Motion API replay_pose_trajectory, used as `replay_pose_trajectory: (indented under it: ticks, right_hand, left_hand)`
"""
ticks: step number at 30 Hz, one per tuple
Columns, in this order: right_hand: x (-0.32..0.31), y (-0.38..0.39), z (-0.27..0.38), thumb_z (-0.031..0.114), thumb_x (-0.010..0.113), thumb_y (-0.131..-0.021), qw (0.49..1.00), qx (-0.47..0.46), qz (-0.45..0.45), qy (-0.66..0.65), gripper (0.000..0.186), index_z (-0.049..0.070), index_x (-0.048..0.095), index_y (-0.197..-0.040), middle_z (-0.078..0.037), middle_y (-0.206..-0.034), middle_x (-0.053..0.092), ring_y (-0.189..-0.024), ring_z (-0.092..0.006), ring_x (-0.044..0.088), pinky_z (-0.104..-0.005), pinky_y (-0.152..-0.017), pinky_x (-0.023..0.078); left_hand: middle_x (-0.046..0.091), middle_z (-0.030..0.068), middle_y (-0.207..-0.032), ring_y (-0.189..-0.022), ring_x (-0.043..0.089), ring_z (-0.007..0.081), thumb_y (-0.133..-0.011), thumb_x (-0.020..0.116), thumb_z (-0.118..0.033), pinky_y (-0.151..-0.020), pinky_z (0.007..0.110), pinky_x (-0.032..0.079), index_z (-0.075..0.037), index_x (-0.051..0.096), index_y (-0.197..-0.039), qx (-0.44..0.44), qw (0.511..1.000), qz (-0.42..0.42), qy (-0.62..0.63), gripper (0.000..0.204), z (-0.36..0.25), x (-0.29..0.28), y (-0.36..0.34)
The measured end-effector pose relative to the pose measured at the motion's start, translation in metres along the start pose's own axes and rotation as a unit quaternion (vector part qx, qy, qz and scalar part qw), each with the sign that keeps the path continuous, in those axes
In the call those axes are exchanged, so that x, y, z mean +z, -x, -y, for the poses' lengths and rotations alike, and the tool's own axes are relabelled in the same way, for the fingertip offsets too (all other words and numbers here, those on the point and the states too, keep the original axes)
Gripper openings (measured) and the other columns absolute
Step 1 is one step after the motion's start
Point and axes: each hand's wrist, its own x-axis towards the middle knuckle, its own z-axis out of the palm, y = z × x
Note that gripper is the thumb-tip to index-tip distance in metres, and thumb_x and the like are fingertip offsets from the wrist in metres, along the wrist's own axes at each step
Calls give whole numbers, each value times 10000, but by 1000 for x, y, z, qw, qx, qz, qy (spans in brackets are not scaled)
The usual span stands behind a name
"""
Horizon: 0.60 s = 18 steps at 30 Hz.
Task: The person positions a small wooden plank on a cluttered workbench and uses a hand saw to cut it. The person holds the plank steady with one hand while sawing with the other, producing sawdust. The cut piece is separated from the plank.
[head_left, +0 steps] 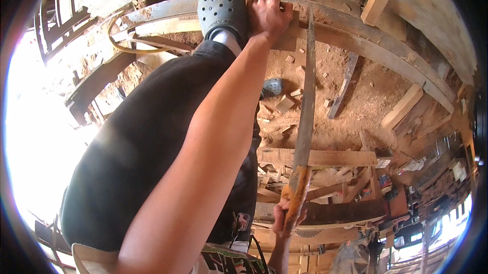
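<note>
My left hand (269, 15) has its fingers curled over the edge of a long curved wooden beam (387, 50), beside my foot in a grey clog (219, 5), which rests up on that beam. My right hand (282, 217), low in the view, is closed on the orange-brown handle (297, 190) of a long handsaw. The saw's narrow grey blade (306, 111) reaches up to the beam, just right of my left hand; whether its teeth touch the wood I cannot tell.
Sawdust and offcuts cover the ground (340, 96) beneath the beam, around my other clog (272, 87). A loose block (375, 5) lies at upper right, planks (401, 105) lean at right, a yellow loop (117, 38) hangs at left, and timber piles (345, 187) fill the lower right.
</note>
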Motion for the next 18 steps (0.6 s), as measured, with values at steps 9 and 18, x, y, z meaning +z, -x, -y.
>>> replay_pose_trajectory:
  ticks: [9, 18]
  right_hand:
    - [62, -84, -5, 89, 694, -863, 995, 55, 48, -65, 326, 52, 500, -1122, -36, -967, 511, -921, -185, 524, -385, -822, 451]
    - [-1, -17, -9, 140, 709, -865, 987, 143, 52, -58, 326, 106, 487, -1101, -17, -960, 514, -750, -150, 509, -379, -715, 468]
  left_hand:
    - [680, 182, -903, -839, 659, 384, -784, 632, -341, -786, 519, 506, -54, 698, -765, -6, 999, -36, 15, 295, 4, 5, 1]
    - [669, 178, -906, -842, 649, 384, -791, 624, -293, -817, 507, 502, -44, 690, -728, -7, 999, -5, 38, 265, -1, 0, 1]
